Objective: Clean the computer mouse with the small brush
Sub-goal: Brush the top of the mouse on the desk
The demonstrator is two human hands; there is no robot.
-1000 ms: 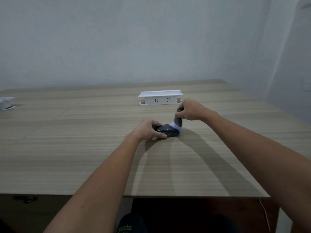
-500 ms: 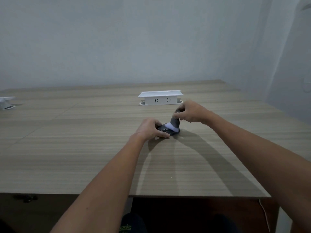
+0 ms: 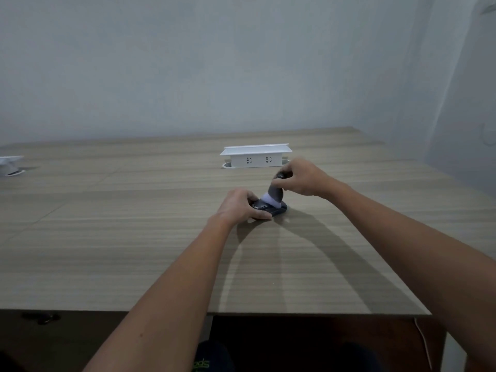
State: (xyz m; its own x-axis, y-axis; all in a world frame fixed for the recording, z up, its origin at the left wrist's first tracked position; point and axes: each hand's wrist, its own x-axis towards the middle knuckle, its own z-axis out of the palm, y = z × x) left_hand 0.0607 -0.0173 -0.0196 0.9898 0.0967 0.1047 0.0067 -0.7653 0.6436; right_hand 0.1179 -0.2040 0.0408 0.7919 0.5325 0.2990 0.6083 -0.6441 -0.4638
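Observation:
A dark computer mouse (image 3: 273,210) lies on the wooden table (image 3: 134,237), a little past its middle. My left hand (image 3: 239,206) grips the mouse from its left side and covers part of it. My right hand (image 3: 302,179) pinches the dark handle of a small brush (image 3: 275,193) from above. The brush stands nearly upright, leaning left, with its white bristles pressed on top of the mouse.
A white pop-up socket box (image 3: 256,156) stands on the table just behind my hands. Another white box (image 3: 9,165) sits at the far left edge. The table's near edge runs across the lower part of the view, and a wall rises behind.
The brush has swept left across the top of the mouse, from its right end toward its middle. My left hand has stayed on the mouse.

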